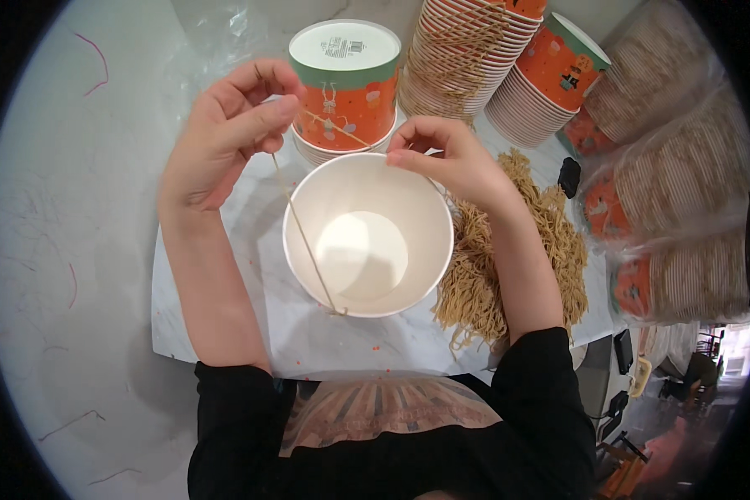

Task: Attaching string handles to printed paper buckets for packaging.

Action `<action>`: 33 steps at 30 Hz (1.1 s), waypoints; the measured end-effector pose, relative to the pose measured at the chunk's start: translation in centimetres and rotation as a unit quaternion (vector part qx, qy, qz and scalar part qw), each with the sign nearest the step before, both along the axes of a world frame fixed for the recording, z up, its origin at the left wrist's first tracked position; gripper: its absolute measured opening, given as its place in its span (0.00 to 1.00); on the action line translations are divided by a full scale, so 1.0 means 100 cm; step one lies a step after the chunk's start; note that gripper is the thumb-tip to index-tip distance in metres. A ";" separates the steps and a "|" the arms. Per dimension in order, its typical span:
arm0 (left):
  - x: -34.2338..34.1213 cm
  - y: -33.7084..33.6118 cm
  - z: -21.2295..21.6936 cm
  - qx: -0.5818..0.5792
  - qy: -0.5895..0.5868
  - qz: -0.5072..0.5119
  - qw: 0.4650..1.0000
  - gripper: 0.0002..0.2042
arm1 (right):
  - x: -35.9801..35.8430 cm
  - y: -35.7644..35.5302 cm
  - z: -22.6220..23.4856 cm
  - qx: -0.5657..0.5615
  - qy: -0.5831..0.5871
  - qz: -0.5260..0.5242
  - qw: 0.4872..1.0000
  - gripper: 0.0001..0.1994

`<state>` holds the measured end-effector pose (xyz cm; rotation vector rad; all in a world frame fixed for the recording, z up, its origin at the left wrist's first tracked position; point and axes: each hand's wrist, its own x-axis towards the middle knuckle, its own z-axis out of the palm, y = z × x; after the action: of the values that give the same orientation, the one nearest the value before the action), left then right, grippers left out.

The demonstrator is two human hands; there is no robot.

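Note:
A white paper bowl point(367, 236) stands open side up on the marble table point(225, 325), right in front of me. My left hand point(225, 133) pinches a thin tan string point(302, 233) above the bowl's left rim. The string runs down across the bowl to its near rim. My right hand point(446, 158) holds the other part of the string at the bowl's far rim, fingers closed on it. Behind the bowl stands a stack of orange and green printed bowls point(346, 83), upside down.
A pile of tan strings point(483, 267) lies right of the bowl, under my right forearm. Tilted stacks of printed bowls point(508, 67) fill the back. Bagged bowl stacks point(675, 200) line the right edge. A grey floor point(67, 250) lies to the left.

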<state>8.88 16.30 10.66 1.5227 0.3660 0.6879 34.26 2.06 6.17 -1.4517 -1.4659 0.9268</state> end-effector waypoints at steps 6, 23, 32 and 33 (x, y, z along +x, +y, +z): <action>0.008 -0.005 0.009 0.008 0.029 0.006 1.000 0.07 | 0.018 -0.031 0.053 0.152 -0.164 0.275 0.935 0.21; -0.007 0.001 0.006 0.057 0.100 -0.030 0.993 0.17 | 0.029 -0.041 0.044 0.037 0.156 0.312 0.936 0.13; -0.003 -0.004 -0.001 0.195 0.231 0.098 0.948 0.40 | 0.021 -0.035 0.029 0.150 0.602 0.195 0.759 0.19; -0.005 -0.002 -0.001 0.131 0.166 0.087 0.973 0.38 | 0.018 -0.034 0.035 0.130 0.632 0.266 0.716 0.19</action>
<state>8.35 16.12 10.61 1.8802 0.6893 0.6353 36.03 -1.33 9.70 0.0675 -0.8032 1.5194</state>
